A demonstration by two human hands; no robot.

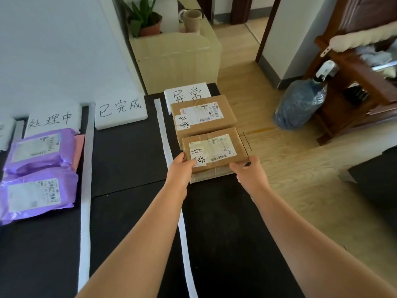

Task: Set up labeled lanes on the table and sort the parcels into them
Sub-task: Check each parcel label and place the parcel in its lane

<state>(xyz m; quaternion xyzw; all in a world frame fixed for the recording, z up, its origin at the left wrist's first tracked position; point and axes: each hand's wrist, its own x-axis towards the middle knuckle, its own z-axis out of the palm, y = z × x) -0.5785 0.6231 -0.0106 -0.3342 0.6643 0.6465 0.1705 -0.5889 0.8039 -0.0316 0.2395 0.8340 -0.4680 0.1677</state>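
The dark surface point(129, 160) is divided into lanes by white foam strips point(86, 190). Three handwritten label cards lie along its far edge: the 处理中 card point(51, 121), the 已完成 card point(120, 110) and the 异常 card point(187, 92).

In the lane at the right edge, the far cardboard box point(202, 115) lies against the 异常 card. The near cardboard box point(217, 149) sits just beside it, toward the near edge. Each box bears a handwritten 异常 slip.

The left hand point(180, 168) grips the near-left corner of the near cardboard box, thumb on top. The right hand point(249, 171) grips its near-right corner.

Two purple mailers point(40, 149) lie in the 处理中 lane, toward the left edge.
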